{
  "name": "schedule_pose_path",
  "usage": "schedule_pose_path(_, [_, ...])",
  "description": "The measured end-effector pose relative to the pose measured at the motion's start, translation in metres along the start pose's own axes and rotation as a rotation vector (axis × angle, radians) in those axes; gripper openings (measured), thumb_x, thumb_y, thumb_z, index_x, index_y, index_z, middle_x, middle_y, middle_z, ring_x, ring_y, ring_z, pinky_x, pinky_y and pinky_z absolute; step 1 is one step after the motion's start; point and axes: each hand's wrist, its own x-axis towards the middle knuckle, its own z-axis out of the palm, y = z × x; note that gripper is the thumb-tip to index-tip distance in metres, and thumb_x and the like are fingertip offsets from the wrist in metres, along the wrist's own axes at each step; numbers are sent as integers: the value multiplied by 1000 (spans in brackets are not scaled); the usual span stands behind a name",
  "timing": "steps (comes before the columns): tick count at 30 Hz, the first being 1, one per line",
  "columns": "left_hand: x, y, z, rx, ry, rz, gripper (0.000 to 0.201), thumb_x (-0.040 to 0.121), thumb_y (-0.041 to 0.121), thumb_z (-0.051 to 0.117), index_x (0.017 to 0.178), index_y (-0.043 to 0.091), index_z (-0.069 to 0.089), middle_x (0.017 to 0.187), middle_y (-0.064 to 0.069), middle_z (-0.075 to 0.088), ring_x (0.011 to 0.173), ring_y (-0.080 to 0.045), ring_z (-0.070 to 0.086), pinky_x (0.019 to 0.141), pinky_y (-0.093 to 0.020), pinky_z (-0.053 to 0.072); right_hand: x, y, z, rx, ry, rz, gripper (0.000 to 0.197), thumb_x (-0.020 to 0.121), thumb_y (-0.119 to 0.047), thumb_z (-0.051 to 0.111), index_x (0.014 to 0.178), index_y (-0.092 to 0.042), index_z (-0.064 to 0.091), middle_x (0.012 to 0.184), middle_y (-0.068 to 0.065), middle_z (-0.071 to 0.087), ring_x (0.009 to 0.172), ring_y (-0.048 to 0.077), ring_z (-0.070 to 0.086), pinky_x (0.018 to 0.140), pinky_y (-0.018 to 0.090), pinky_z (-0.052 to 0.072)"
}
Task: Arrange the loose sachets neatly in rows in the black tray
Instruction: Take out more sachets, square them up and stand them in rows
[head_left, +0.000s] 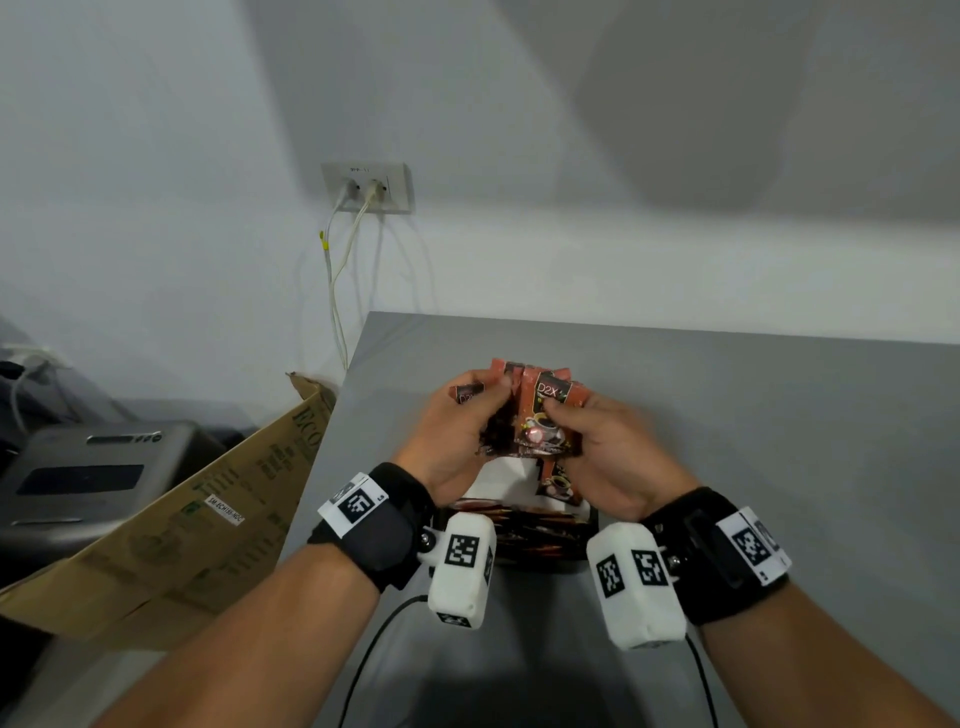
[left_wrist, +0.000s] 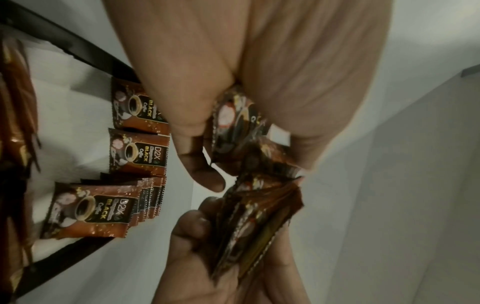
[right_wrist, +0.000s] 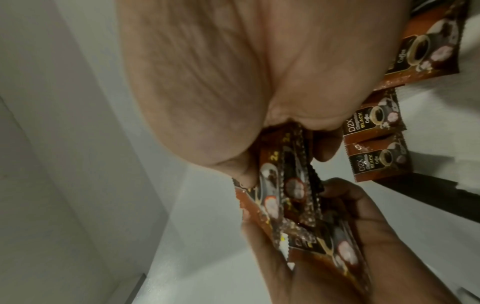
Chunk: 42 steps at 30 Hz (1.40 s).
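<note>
Both hands (head_left: 524, 441) grip sachets (head_left: 540, 410) | above black tray (head_left: 592, 525)

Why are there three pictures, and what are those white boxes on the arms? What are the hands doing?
No robot here, just a person. The top picture comes from a camera on their head. The white boxes are wrist cameras, which took the two close-up pictures. The left hand and right hand each have a grip on a bunch of coffee sachets, held above a grey table. Below them is a black tray lined with white, where more sachets already lie in a row.
</note>
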Motion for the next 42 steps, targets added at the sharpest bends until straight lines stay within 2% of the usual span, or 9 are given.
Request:
schedule_pose_path(4, [4, 2, -9, -155, -6, -98, 71, 89, 62, 59, 136, 9, 57, 138, -28, 57, 127, -45, 56, 110, -59, 41, -1, -6, -4, -25, 5, -52, 34, 95, -8, 55, 127, 1, 62, 120, 26, 69, 109, 37, 65, 103, 51, 49])
schedule_pose_path(11, [-3, -6, 10, -282, -196, -121, 39, 85, 18, 65, 122, 10, 56, 105, -14, 60, 95, -26, 62, 88, -37, 51, -8, 7, 23, -367, -67, -150, 32, 105, -11, 47, 116, -30, 69, 118, -2, 74, 117, 14, 66, 107, 37, 48])
schedule_pose_path(14, [-7, -5, 10, -378, -240, -146, 30, 86, 7, 54, 115, 4, 56, 98, -13, 63, 90, -24, 64, 84, -34, 54, -7, 8, 14, -902, -79, -241, 37, 102, -49, 38, 134, -45, 55, 129, -12, 56, 130, 13, 46, 116, 39, 35])
schedule_pose_path(17, [-13, -3, 9, -352, -238, -157, 26, 89, 12, 50, 107, -2, 65, 97, -16, 67, 88, -26, 66, 82, -35, 55, -5, 3, 4, -1432, 1, -343, 90, 79, -83, 18, 158, -39, 16, 141, -5, 29, 135, 16, 21, 117, 37, 17])
schedule_pose_path(21, [-14, -5, 4, -264, -170, -179, 39, 90, 12, 58, 124, -8, 59, 103, -20, 65, 85, -28, 65, 77, -35, 55, -14, -11, 1, -1264, -86, -421, 117, 69, -84, 59, 160, -35, 5, 163, -11, 12, 149, 10, 10, 123, 38, 15])
schedule_pose_path(24, [-13, -5, 4, -226, -176, -175, 23, 88, 6, 57, 107, -5, 65, 93, -22, 66, 79, -30, 68, 72, -36, 58, -22, -23, 9, -1401, -261, -395, 131, 58, -64, 86, 159, -32, 9, 160, -18, 18, 145, 1, 13, 121, 27, 14])
schedule_pose_path(31, [-19, -2, 6, -251, -295, -143, 29, 70, -3, 57, 99, 2, 59, 84, -15, 64, 75, -24, 67, 66, -32, 56, -11, -16, 17, -1504, -297, -593, 79, 68, -39, 77, 138, -29, 43, 130, -13, 49, 119, 9, 46, 106, 38, 39])
schedule_pose_path(38, [-23, -3, 9, -220, -229, -119, 27, 67, -1, 54, 93, 0, 59, 81, -16, 59, 70, -23, 63, 61, -32, 52, -6, -10, 17, -1453, -338, -592, 78, 64, -47, 68, 136, -29, 44, 126, -12, 48, 116, 10, 50, 103, 38, 45])
schedule_pose_path(42, [-17, 5, 3, -195, -196, -50, 53, 69, -10, 54, 121, 3, 56, 94, -21, 66, 80, -29, 67, 69, -37, 56, -9, -22, 14, -1290, -282, -462, 98, 70, -44, 86, 152, -32, 33, 139, -15, 40, 127, 3, 42, 108, 24, 40])
